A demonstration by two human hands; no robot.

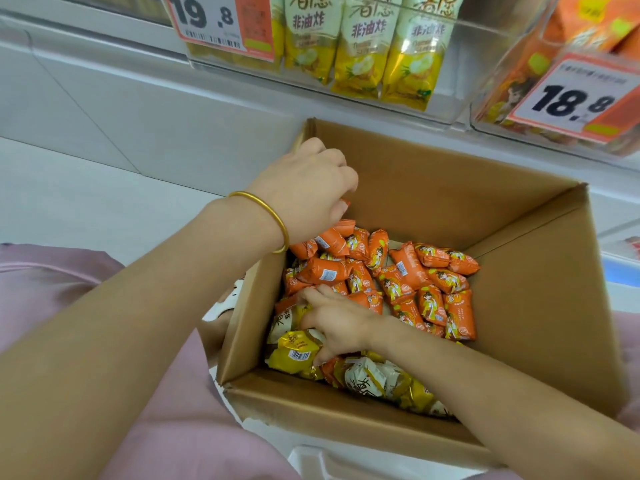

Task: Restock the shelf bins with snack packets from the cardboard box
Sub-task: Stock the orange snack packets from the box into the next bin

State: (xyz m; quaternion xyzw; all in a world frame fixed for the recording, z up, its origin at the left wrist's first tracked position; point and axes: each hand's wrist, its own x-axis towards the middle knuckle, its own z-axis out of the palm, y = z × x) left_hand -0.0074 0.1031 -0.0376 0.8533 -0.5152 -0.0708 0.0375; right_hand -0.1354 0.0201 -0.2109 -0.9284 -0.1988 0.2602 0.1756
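Far shelf bins (491,64) over cardboard box (433,188) | left hand (304,188) pinches orange packet (345,203) for binning | right hand (337,323) grips yellow packet (294,353)

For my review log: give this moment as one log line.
left hand: holds orange packet over box | right hand: grips yellow packet in box | stage: picking

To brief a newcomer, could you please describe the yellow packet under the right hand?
Look into the open cardboard box, at its near-left corner. The right hand grips the yellow packet there. Its barcoded yellow back faces up, unlike the orange packets and white-fronted ones nearby.
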